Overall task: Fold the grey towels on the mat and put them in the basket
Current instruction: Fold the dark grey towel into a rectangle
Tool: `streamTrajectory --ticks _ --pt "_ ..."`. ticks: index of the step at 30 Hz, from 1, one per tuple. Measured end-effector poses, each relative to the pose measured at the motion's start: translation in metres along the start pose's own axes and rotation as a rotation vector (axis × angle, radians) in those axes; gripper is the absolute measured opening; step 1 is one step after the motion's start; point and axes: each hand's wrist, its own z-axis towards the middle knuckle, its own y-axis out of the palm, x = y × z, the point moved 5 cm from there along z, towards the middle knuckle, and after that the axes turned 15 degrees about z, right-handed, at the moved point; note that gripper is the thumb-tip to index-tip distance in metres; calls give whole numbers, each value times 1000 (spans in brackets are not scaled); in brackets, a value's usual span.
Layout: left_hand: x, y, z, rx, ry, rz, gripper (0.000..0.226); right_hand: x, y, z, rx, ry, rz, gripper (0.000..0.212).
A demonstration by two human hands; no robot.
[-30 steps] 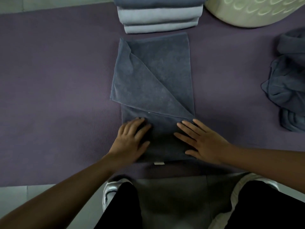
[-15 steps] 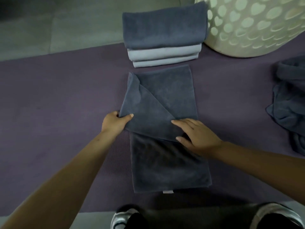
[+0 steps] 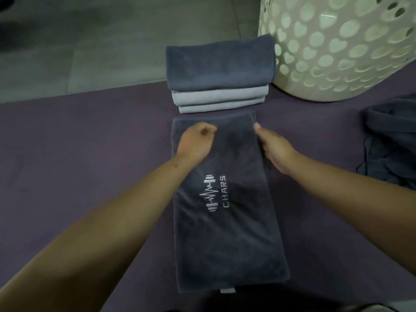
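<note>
A dark grey towel [image 3: 227,239] lies flat as a long strip on the purple mat [image 3: 90,154], with a white "CHARS" logo facing up. My left hand [image 3: 197,143] is over its far left part with the fingers curled, seemingly pinching the cloth. At the far right edge my right hand [image 3: 273,147] pinches the towel, thumb on top near the corner. The white perforated basket [image 3: 337,46] stands at the far right on the mat.
A stack of folded towels [image 3: 220,64], dark grey over two lighter ones, sits just beyond the strip and beside the basket. Unfolded dark grey towels [image 3: 391,145] lie heaped at the right edge. Grey floor [image 3: 90,41] lies past the mat.
Both hands moved from the near end to the diagonal flap and carried it to the far end. The towel now lies flat with the logo showing. The view tilted up toward the basket.
</note>
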Motion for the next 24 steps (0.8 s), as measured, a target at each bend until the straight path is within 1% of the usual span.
streamTrajectory --ticks 1,2,3,5,6,7,8,9,11,13,15,16,17,18,19,20,21,22,23,24 --pt "-10 -5 0 102 20 183 24 -5 -2 6 43 -23 -98 91" --pt "-20 -6 1 139 51 347 28 -9 -4 15 74 -46 -196 91" --pt "-30 -3 3 105 94 514 33 -13 -2 20 89 -69 -277 86" --pt "-48 6 6 -74 162 816 50 -23 5 31 104 -104 -407 63" --pt "-57 9 8 -155 176 907 56 -27 6 39 130 -129 -476 49" --pt "-64 9 10 -217 174 960 60 -32 8 42 172 -153 -564 35" --pt "-72 10 13 -256 167 989 63 -38 10 45 220 -184 -653 25" --pt "-78 9 16 -284 157 1012 65 -43 11 47 269 -225 -725 21" --pt "-85 7 21 -321 97 988 69 -46 13 49 327 -285 -802 20" --pt "-88 5 27 -315 -5 935 71 -45 13 47 368 -297 -855 20" --pt "-83 5 29 -245 -85 963 70 -41 11 35 472 -331 -984 31" --pt "-78 7 25 -170 -88 1002 70 -40 16 23 520 -434 -1095 35" --pt "-70 13 19 -79 -48 1022 69 -35 26 11 489 -598 -1182 37" --pt "-62 22 9 20 51 1004 68 -24 40 0 347 -762 -1232 40" --pt "-56 34 -4 84 188 957 68 -4 55 -11 142 -879 -1303 45" --pt "-56 46 -17 88 317 917 70 19 62 -18 -54 -935 -1413 50" --pt "-60 56 -29 51 403 906 72 40 62 -22 -193 -915 -1518 55" --pt "-70 62 -36 14 430 917 73 54 55 -21 -249 -843 -1571 58" --pt "-81 62 -39 9 411 927 72 60 46 -20 -214 -768 -1566 60" --pt "-91 58 -37 31 372 925 70 60 37 -18 -122 -703 -1531 61"
